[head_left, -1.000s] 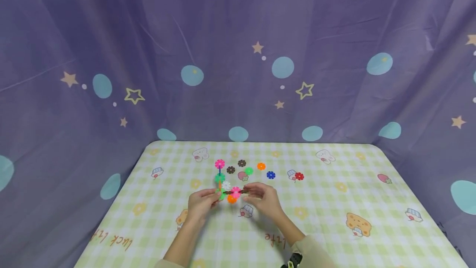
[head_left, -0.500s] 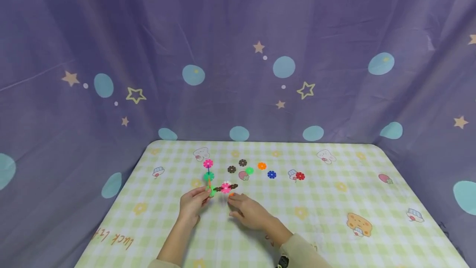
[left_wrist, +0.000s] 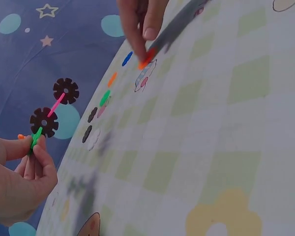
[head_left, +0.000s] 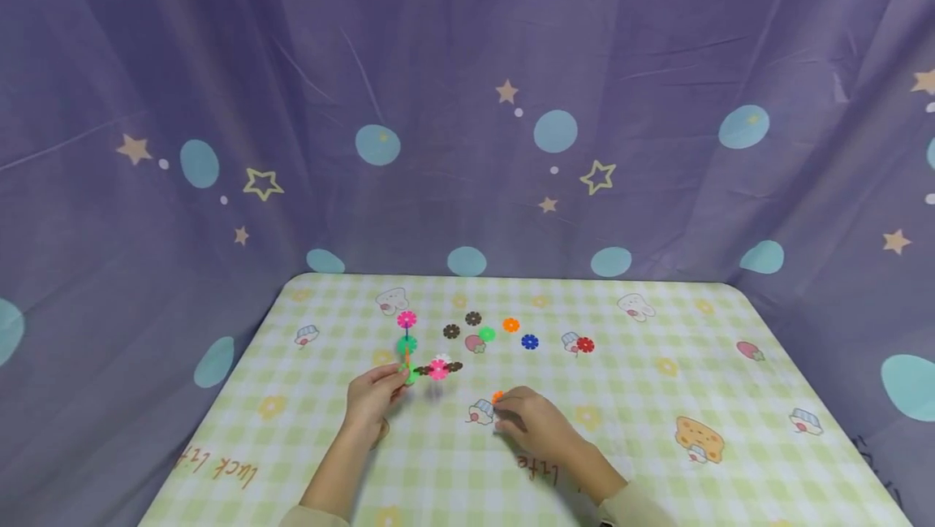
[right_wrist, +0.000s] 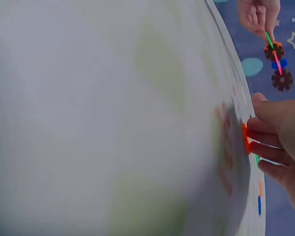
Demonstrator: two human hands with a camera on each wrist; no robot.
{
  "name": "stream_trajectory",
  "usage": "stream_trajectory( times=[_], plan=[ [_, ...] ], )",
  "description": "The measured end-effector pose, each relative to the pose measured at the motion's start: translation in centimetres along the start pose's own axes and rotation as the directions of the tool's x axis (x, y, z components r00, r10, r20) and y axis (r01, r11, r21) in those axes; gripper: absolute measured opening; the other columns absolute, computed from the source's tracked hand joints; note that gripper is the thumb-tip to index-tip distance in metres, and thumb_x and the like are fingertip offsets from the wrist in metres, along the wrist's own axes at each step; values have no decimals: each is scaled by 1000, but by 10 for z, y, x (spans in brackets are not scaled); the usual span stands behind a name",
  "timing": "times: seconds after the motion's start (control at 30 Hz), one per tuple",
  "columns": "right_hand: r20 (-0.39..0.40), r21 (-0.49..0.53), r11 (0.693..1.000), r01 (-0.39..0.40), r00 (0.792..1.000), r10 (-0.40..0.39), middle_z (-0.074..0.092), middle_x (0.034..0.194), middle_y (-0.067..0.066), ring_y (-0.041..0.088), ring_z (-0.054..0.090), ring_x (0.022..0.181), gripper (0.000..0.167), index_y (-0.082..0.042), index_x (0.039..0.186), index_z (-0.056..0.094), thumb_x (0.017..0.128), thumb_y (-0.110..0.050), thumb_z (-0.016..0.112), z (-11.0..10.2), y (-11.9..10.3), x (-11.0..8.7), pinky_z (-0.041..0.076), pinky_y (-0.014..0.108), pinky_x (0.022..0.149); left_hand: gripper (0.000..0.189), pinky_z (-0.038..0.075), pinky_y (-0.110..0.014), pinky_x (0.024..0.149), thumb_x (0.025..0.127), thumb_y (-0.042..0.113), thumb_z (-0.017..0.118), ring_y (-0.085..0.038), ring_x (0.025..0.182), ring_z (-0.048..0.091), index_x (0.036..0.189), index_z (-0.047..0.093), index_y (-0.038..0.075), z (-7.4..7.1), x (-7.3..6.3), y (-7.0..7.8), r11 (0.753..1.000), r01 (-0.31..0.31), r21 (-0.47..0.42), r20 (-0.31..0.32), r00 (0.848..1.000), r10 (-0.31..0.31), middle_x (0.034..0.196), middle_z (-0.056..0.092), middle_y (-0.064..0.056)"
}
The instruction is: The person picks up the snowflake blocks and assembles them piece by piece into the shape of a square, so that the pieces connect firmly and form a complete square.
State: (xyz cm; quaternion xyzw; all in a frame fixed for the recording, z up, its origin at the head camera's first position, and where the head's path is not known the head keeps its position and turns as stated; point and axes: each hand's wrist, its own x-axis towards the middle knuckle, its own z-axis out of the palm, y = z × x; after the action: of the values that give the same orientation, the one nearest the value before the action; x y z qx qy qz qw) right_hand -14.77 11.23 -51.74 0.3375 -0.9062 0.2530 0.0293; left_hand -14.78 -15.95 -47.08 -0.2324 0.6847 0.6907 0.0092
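My left hand [head_left: 371, 403] pinches a green notched plastic disc [left_wrist: 36, 137] between thumb and fingers. That disc belongs to a chain of interlocked snowflake discs held above the table. One arm of the chain carries orange, teal [head_left: 407, 344], blue and pink [head_left: 407, 319] discs; the other has a brown disc [left_wrist: 44, 122], a pink disc [head_left: 438, 369] and another brown one [head_left: 456, 366]. To the right, the fingertips of my right hand [head_left: 539, 425] touch a loose orange disc [right_wrist: 245, 138] lying on the tablecloth, with the thumb held apart from it.
Several loose discs lie farther back on the checked tablecloth [head_left: 635, 470]: two brown [head_left: 473, 318], a green [head_left: 487, 334], an orange [head_left: 510, 325], a blue [head_left: 529, 342] and a red [head_left: 585, 344]. A white disc [left_wrist: 94, 139] lies behind the chain. A purple curtain [head_left: 438, 48] hangs beyond.
My right hand has left the chain's brown end, come down to the orange disc and slid it right, towards me. My left hand has shifted left with the chain.
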Motion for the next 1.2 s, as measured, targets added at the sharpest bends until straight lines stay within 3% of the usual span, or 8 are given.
stream_trajectory(
  times=[0.27,0.47,0.63,0.77,0.9,1.03,1.13,1.2],
  plan=[
    [-66,59,996,-70,995,74,70,98,-4,11,64,96,15,-14,99,73,84,-15,73,-13,16,-18,56,28,87,35,58,-18,69,88,4,66,-5,68,63,120,59,-8,4,0,-1,1000,-7,-29,0,1000,7,80,66,2],
    [-162,-39,997,-60,985,53,66,95,-4,9,59,91,23,-13,99,73,78,-21,79,-16,23,-13,55,27,82,36,57,-17,68,88,6,67,-4,69,63,120,59,-9,7,-2,0,1000,-25,-19,16,1000,25,82,67,2],
    [-144,-96,992,-82,987,67,63,92,-4,9,52,87,22,-14,93,75,76,-27,81,-17,26,-8,52,28,79,34,57,-17,66,88,7,67,-3,67,63,118,61,-9,11,-3,1,999,-32,-2,31,999,32,80,68,2],
    [-121,-85,993,-85,990,74,62,90,-5,9,52,86,19,-14,89,75,75,-25,82,-15,25,-7,52,28,79,32,57,-18,68,89,8,66,-4,69,64,117,61,-9,13,-4,0,999,-34,15,44,998,34,81,68,2],
    [-95,-7,993,-119,989,118,61,88,-8,6,52,84,19,-16,87,71,75,-24,81,-13,22,-7,52,25,77,32,57,-18,66,88,7,67,-6,69,64,115,62,-9,14,-4,-1,999,-43,23,46,998,41,79,68,1],
    [-68,136,976,-169,981,179,62,82,-10,1,51,74,20,-18,85,63,75,-18,81,-11,17,-6,50,19,68,32,57,-18,65,87,7,69,-5,66,63,113,63,-9,17,-5,-2,999,-43,22,44,998,41,76,68,2],
    [-81,255,936,-242,959,270,65,75,-7,0,51,64,17,-14,84,65,75,-11,80,-12,13,-5,48,15,58,31,57,-19,65,86,8,69,-5,66,62,112,63,-9,20,-6,-3,999,-38,20,45,998,37,76,68,2],
    [-92,333,891,-310,929,358,68,73,-4,0,54,60,14,-11,86,69,76,-8,79,-13,11,-3,48,15,55,32,57,-19,65,86,8,69,-5,66,62,113,63,-10,22,-7,-4,999,-37,20,45,998,36,77,68,1]
  ],
)
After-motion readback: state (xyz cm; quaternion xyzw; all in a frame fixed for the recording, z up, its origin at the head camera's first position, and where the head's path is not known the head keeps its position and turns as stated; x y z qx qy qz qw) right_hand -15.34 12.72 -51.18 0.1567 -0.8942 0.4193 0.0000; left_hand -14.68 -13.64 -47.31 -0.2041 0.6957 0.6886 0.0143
